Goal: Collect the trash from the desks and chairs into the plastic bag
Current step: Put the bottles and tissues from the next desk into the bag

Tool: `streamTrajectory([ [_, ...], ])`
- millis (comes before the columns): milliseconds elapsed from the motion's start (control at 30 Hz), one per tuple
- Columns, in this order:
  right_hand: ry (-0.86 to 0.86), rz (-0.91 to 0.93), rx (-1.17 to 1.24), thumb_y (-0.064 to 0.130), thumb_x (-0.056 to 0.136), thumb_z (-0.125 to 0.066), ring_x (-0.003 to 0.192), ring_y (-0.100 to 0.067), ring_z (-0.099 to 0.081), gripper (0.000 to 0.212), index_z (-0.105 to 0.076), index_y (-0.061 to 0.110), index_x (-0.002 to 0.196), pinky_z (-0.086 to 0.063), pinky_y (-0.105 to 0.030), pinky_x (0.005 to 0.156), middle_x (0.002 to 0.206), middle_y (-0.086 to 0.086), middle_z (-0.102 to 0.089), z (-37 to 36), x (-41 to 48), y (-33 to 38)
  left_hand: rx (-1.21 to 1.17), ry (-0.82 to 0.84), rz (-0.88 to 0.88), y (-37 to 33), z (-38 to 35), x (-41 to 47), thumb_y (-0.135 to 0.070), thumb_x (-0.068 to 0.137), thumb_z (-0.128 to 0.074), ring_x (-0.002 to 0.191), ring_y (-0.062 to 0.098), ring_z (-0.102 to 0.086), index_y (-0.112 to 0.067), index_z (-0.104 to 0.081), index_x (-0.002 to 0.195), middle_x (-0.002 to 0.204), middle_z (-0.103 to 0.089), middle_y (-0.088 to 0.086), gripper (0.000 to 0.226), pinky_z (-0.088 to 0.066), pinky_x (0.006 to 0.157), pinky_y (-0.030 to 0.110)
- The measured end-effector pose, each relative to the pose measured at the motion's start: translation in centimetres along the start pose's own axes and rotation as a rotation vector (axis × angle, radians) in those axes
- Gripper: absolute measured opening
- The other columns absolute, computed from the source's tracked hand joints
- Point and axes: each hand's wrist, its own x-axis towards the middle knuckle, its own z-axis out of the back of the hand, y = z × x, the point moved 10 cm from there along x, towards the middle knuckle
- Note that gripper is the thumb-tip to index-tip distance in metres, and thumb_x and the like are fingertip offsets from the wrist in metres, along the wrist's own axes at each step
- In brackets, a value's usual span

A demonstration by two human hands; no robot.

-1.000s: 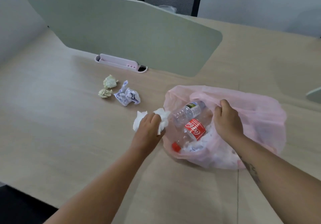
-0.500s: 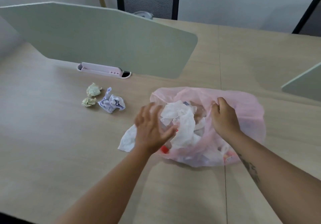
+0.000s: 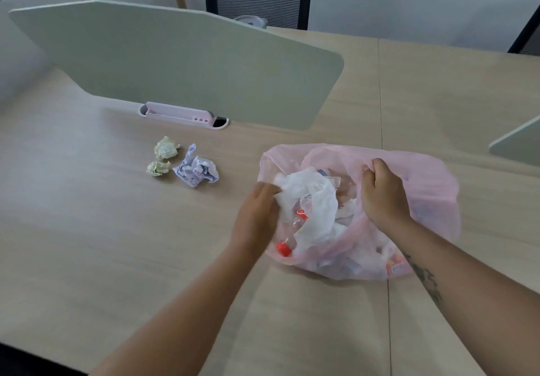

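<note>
On the worktop (image 3: 117, 244), the right hand (image 3: 382, 196) clutches the rim of the pink plastic bag (image 3: 426, 183), while the blurred left hand (image 3: 257, 215) touches white tissue (image 3: 317, 197) at its mouth, grasp unclear, and crumpled papers (image 3: 195, 169) lie well apart to the left.

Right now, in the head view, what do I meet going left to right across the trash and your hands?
Small yellowish paper wad → crumpled purple-printed paper → left hand → white tissue → right hand, gripping the pink plastic bag.

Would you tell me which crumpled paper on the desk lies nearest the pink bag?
The white-and-purple paper, rightmost; the yellowish wads lie farther left.
</note>
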Motion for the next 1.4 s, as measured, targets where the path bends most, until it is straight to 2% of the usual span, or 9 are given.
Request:
streamTrajectory([
  [133, -0.008, 0.025, -0.010, 0.022, 0.099, -0.035, 0.072, -0.032, -0.044, 0.023, -0.030, 0.018, 0.076, -0.030, -0.036, 0.059, 0.072, -0.007, -0.045, 0.5, 0.0, 0.4, -0.034, 0.275, -0.179, -7.2, -4.9, -0.1, -0.033, 0.092, -0.058, 0.130, 0.015, -0.043, -0.023, -0.046, 0.141, 0.142, -0.051, -0.003, 0.052, -0.033, 0.103, 0.028],
  [267, 0.013, 0.041, -0.017, 0.022, 0.099, -0.033, 0.069, -0.029, -0.042, 0.020, -0.029, 0.019, 0.080, -0.029, -0.035, 0.059, 0.067, 0.000, -0.040, 0.2, -0.1, 0.5, 0.029, 0.103, -0.349, -6.4, -3.4, -0.5, -0.061, 0.086, -0.050, 0.138, 0.023, -0.036, -0.016, -0.041, 0.143, 0.148, -0.043, 0.006, 0.073, -0.023, 0.115, 0.036],
  [400, 0.030, 0.000, -0.004, 0.023, 0.098, -0.033, 0.070, -0.032, -0.045, 0.025, -0.028, 0.020, 0.074, -0.033, -0.037, 0.059, 0.068, -0.003, -0.043, -0.8, -0.2, 0.0, 0.287, -0.068, -0.010, 4.2, 0.3, 0.8, -0.054, 0.086, -0.044, 0.140, 0.038, -0.029, -0.026, -0.034, 0.140, 0.150, -0.037, 0.014, 0.062, -0.016, 0.116, 0.046],
  [500, 0.062, -0.007, -0.002, 0.025, 0.098, -0.033, 0.066, -0.032, -0.043, 0.032, -0.025, 0.023, 0.067, -0.031, -0.038, 0.057, 0.064, -0.003, -0.043, -2.2, -0.3, 0.2, 0.492, -0.021, 0.270, 11.7, 3.0, 2.1, -0.058, 0.082, -0.055, 0.146, 0.042, -0.005, -0.036, -0.024, 0.149, 0.163, -0.006, 0.009, 0.078, -0.012, 0.114, 0.056],
  [633, 0.104, 0.038, -0.038, 0.024, 0.098, -0.034, 0.062, -0.031, -0.043, 0.034, -0.024, 0.026, 0.066, -0.029, -0.037, 0.054, 0.061, -0.001, -0.042, -4.0, -0.1, 0.8, 0.535, -0.016, 0.443, 16.9, 6.1, 4.4, -0.067, 0.069, -0.065, 0.145, 0.043, -0.004, -0.046, -0.008, 0.150, 0.163, 0.010, 0.001, 0.101, -0.015, 0.111, 0.059],
  [833, 0.113, 0.035, -0.076, 0.021, 0.099, -0.034, 0.062, -0.032, -0.043, 0.034, -0.024, 0.026, 0.067, -0.028, -0.037, 0.053, 0.061, -0.001, -0.042, -4.9, 0.7, 0.7, 0.406, 0.019, 0.351, 18.8, 6.0, 7.8, -0.034, 0.081, -0.068, 0.115, 0.043, -0.043, -0.021, -0.048, 0.129, 0.135, -0.045, 0.013, 0.054, -0.031, 0.095, 0.042],
  [1067, 0.065, -0.001, -0.047, 0.023, 0.099, -0.033, 0.064, -0.031, -0.044, 0.033, -0.026, 0.022, 0.067, -0.029, -0.036, 0.053, 0.062, -0.001, -0.043, -3.6, 1.2, -0.1, 0.119, -0.140, 0.208, 11.7, 6.1, 6.7, -0.020, 0.073, -0.074, 0.094, 0.035, -0.054, -0.011, -0.057, 0.110, 0.101, -0.054, 0.010, 0.042, -0.045, 0.077, 0.035],
  [1233, 0.001, -0.016, -0.013, 0.024, 0.097, -0.033, 0.068, -0.030, -0.045, 0.030, -0.026, 0.025, 0.068, -0.033, -0.038, 0.058, 0.065, 0.000, -0.040, -1.2, 1.3, -0.1, -0.194, -0.080, 0.002, 1.2, 3.7, 4.0, -0.014, 0.071, -0.079, 0.096, 0.008, -0.052, -0.012, -0.059, 0.114, 0.110, -0.054, 0.000, 0.047, -0.037, 0.078, 0.003],
  [1400, -0.047, -0.020, 0.061, 0.022, 0.098, -0.035, 0.071, -0.028, -0.043, 0.026, -0.032, 0.019, 0.073, -0.029, -0.037, 0.060, 0.070, -0.003, -0.045, 1.8, 0.8, 0.6, -0.020, 0.188, -0.194, -6.4, -3.8, 2.6, -0.034, 0.084, -0.069, 0.130, 0.017, -0.042, -0.032, -0.041, 0.142, 0.145, -0.042, -0.003, 0.064, -0.043, 0.102, 0.031],
])
